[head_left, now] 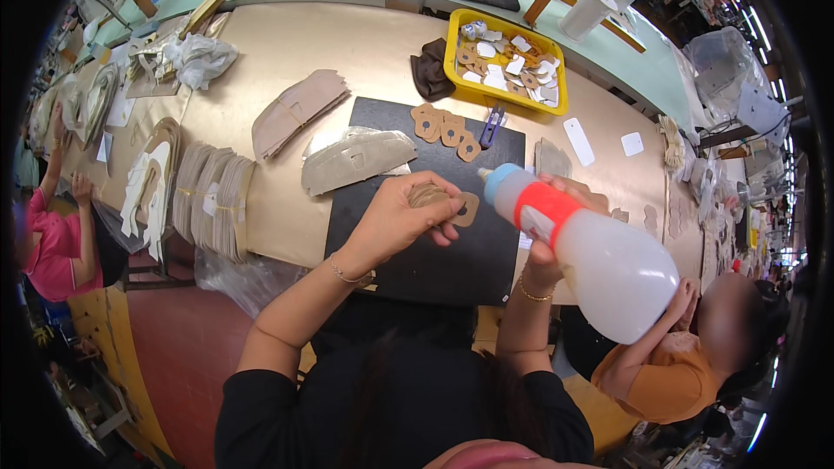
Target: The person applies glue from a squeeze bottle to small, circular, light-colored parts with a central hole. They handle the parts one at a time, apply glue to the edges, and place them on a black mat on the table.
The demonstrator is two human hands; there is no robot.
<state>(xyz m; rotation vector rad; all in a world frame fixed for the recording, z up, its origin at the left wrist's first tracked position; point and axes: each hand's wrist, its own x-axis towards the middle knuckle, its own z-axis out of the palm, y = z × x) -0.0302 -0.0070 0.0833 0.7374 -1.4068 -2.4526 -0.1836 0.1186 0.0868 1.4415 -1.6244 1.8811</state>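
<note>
My left hand (401,215) is closed around a small stack of tan cut pieces, and one tan piece with a dark hole (466,209) sticks out past its fingertips. My right hand (556,226) grips a big translucent squeeze bottle (612,269) with a red band and a blue cap. The bottle is tilted, its nozzle pointing left toward the held piece, a little apart from it. Both hands are over a black mat (417,256). On the mat's far part lie several loose tan pieces (447,130) and purple thread snips (493,126).
A yellow tray (565,104) of white and tan pieces stands at the back. Curved beige panels (360,161) overlap the mat's left edge; tied stacks of panels (213,200) stand farther left. A person in orange (669,373) sits at right, another in pink (65,252) at left.
</note>
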